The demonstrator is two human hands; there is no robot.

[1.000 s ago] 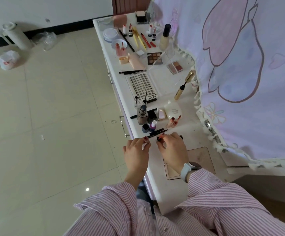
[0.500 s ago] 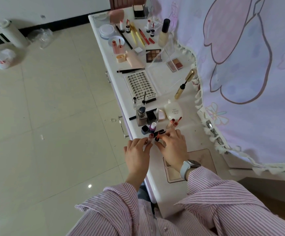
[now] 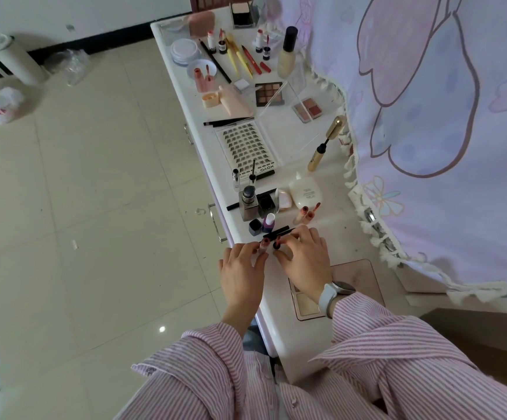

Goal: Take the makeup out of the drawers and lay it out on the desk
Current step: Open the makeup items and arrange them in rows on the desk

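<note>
My left hand (image 3: 241, 265) and my right hand (image 3: 305, 262) meet over the near part of the white desk (image 3: 294, 344). The left fingers pinch a small pinkish lip tube (image 3: 263, 244). Right beside it, the right fingers pinch its dark cap (image 3: 276, 245); whether tube and cap touch I cannot tell. Two black pencils (image 3: 278, 231) lie just beyond the fingertips. A pink palette (image 3: 358, 274) sits open under my right wrist. Farther along lie a lash tray (image 3: 246, 147), a gold mascara (image 3: 326, 144), a white bottle (image 3: 305, 192) and several more cosmetics.
Metal drawer handles (image 3: 215, 228) stick out of the desk's left side. A pale printed curtain (image 3: 428, 116) hangs along the right edge. On the tiled floor at far left stand a white canister (image 3: 12, 59) and plastic bags (image 3: 2, 104).
Both hands have shifted slightly forward toward the black pencils and stay close together. The small tube and cap now show between the fingertips.
</note>
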